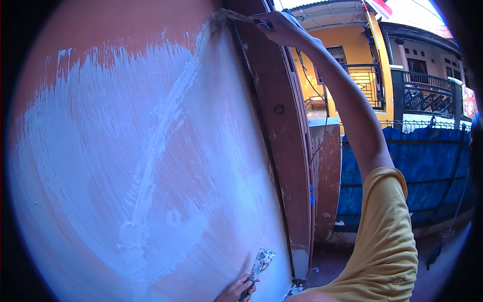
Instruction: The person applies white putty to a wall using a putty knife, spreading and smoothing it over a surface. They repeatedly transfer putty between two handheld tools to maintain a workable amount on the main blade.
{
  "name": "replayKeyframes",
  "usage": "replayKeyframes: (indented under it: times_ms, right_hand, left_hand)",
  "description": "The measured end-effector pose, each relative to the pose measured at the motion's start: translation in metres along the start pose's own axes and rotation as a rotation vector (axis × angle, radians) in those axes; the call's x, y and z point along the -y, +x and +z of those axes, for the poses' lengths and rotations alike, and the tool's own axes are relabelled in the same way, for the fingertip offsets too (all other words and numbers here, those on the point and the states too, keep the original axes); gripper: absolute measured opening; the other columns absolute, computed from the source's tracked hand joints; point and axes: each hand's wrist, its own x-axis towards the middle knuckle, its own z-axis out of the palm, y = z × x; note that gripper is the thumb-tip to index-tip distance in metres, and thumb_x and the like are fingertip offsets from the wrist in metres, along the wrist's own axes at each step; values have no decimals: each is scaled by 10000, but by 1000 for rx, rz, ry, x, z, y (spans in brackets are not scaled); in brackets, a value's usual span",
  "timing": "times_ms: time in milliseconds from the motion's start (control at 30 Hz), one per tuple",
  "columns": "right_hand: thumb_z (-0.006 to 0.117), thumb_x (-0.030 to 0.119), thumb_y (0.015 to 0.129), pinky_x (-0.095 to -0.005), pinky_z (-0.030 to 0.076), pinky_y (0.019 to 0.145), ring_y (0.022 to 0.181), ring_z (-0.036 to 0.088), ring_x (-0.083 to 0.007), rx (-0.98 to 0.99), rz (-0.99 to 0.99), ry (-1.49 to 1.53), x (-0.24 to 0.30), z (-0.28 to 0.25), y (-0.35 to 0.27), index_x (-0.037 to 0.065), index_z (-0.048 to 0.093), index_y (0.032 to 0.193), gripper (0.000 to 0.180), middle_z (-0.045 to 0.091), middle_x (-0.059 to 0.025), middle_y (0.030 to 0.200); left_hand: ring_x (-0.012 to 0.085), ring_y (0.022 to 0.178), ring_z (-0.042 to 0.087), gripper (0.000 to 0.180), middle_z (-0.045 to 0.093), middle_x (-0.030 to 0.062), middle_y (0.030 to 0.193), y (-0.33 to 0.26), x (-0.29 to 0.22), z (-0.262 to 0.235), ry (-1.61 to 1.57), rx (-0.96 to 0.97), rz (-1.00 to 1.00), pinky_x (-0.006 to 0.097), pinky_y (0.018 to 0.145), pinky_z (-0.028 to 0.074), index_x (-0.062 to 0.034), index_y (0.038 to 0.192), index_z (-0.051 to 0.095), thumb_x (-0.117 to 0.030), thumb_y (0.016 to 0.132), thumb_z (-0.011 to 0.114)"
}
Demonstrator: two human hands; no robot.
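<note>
A wall [115, 22] painted orange-pink carries broad streaks of white putty [100, 116]. A thicker ridge of putty [156, 141] slants down it from the upper corner. My right arm is stretched up, and my right hand [285, 29] is closed round the dark handle of a putty knife [236, 16]. Its blade meets the wall's top edge beside the brown frame, at a rough patch. Low in the picture, my left hand [236, 290] grips a second putty knife [262, 261], blade upward and smeared with whitish putty, close to the wall.
A brown frame post [279, 126] runs down along the wall's right edge. Beyond it stand a low reddish wall [324, 176], a fence covered in blue sheeting [402, 171], and a yellow house [344, 38] with dark railings. Loose cables hang beside the post.
</note>
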Motion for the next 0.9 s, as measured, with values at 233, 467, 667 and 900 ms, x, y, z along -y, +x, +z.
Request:
replayKeyframes:
  times_ms: [233,467,667,900]
  right_hand:
    - [569,203,883,-352,470,640,624,587,-214,23,62,29,5,20,2,190,629,1199,322,649,-102,762]
    - [582,167,850,-354,507,753,777,658,-254,80,-181,-7,8,5,23,104,678,1099,274,685,-131,893]
    - [586,172,849,-380,517,698,767,658,-274,191,-208,4,7,-17,14,99,680,1071,252,680,-145,893]
    - [573,213,884,-330,507,682,721,646,-187,105,-153,-9,-19,-19,20,141,644,1161,295,681,-101,847]
  left_hand:
    - [223,1281,402,391,474,87,1350,-15,-31,4,217,37,-210,343,1135,248,-17,1321,455,-212,1004,335]
    - [259,1309,366,388,458,102,1361,-11,-13,9,-286,-88,-167,385,1132,241,-37,1308,482,-176,969,357]
    - [274,1304,372,388,466,111,1351,-2,-6,1,-75,-19,-131,397,1128,244,-40,1297,495,-181,959,368]
    - [292,1299,378,388,476,123,1339,0,-3,-1,107,14,-144,412,1123,249,-43,1284,511,-186,949,380]
